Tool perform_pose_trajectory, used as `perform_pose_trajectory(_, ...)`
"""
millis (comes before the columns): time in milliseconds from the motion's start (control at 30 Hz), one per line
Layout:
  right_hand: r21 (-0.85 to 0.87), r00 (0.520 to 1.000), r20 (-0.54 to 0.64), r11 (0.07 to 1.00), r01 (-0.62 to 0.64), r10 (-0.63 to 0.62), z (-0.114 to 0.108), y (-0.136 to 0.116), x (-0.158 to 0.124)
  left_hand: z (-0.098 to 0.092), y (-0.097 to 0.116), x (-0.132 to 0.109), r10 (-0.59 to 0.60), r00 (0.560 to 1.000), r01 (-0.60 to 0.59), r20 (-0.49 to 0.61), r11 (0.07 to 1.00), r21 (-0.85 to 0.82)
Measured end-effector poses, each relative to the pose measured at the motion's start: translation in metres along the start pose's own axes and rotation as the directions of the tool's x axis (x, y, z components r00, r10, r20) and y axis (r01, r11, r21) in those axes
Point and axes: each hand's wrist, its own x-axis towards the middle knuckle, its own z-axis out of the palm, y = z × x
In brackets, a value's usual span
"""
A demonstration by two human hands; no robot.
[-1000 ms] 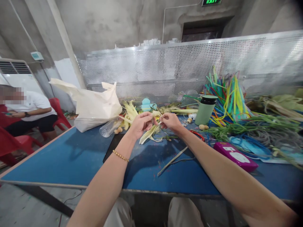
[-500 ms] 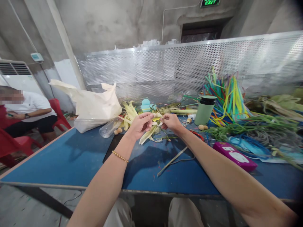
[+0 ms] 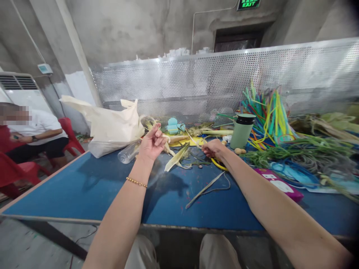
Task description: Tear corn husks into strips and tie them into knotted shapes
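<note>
My left hand (image 3: 153, 144) is raised over the table with its fingers curled closed. A pale corn husk strip (image 3: 167, 146) runs out beside its fingers. To the right, my right hand (image 3: 214, 148) is closed in a pinch on a thin pale husk strip (image 3: 193, 137) that points up and to the left. Between and below the hands lies a pale green corn husk (image 3: 177, 158), its wide end toward me. Yellow tubing (image 3: 218, 164) curves under my right hand. Closer to me, a narrow dried strip (image 3: 206, 190) lies on the blue table (image 3: 112, 198).
A white plastic bag (image 3: 112, 125) and a clear bottle (image 3: 126, 154) stand left. On the right are a green tumbler (image 3: 242, 132), wooden balls (image 3: 239, 151), a purple box (image 3: 279, 184), green strands (image 3: 303, 149) and a colourful strip bundle (image 3: 269, 116). A person (image 3: 42, 129) sits far left.
My hands have moved apart, the left one leftward and the right one slightly rightward. A thin strip now sticks out from my right fingers, and the yellow tubing has come into sight.
</note>
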Motion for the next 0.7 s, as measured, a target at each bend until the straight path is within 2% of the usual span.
perform_pose_trajectory(100,0.001,0.997,0.063,0.999,0.047,-0.047,0.0,-0.004,-0.007,-0.002,-0.011,0.003,-0.057,0.99,0.076,-0.133,0.987,0.142)
perform_pose_trajectory(200,0.017,0.96,0.233,0.988,0.152,-0.152,0.006,-0.011,-0.018,-0.003,-0.031,0.003,-0.159,0.959,0.25,-0.234,0.861,0.442)
perform_pose_trajectory(233,0.031,0.931,0.31,0.981,0.194,-0.194,0.01,-0.013,-0.022,-0.003,-0.037,0.002,-0.176,0.958,0.269,-0.227,0.823,0.5)
perform_pose_trajectory(300,0.076,0.864,0.434,0.966,0.248,-0.255,0.019,-0.017,-0.031,-0.003,-0.047,0.002,-0.145,0.971,0.229,-0.189,0.785,0.575)
perform_pose_trajectory(400,0.096,0.796,0.545,0.963,0.252,-0.263,0.033,-0.02,-0.042,-0.005,-0.057,0.002,-0.075,0.988,0.142,-0.135,0.778,0.612)
perform_pose_trajectory(467,0.098,0.747,0.607,0.958,0.269,-0.271,0.041,-0.02,-0.047,-0.007,-0.061,0.003,-0.092,0.99,0.137,-0.106,0.795,0.591)
perform_pose_trajectory(533,0.088,0.73,0.626,0.954,0.286,-0.276,0.046,-0.02,-0.05,-0.008,-0.064,0.005,-0.129,0.988,0.155,-0.086,0.817,0.556)
perform_pose_trajectory(700,0.101,0.749,0.608,0.961,0.256,-0.264,0.048,-0.019,-0.052,-0.009,-0.066,0.007,-0.206,0.978,0.159,0.043,0.856,0.492)
